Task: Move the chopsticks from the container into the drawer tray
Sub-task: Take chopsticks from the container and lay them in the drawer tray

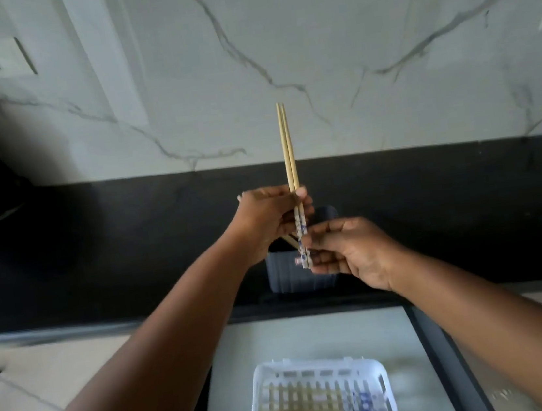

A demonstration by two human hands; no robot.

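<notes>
Both hands, left hand [266,221] and right hand [347,252], pinched the upright chopsticks [288,155]; squaring the ends would help them lie flat in the tray [319,363].

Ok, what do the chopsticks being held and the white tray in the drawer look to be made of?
Held chopsticks: likely bamboo or wood, matte pale tan shafts, with blue-and-white patterned handle ends that look painted or wrapped.
White tray: apparently moulded plastic, going by its uniform white, slotted walls and rounded corners.
</notes>
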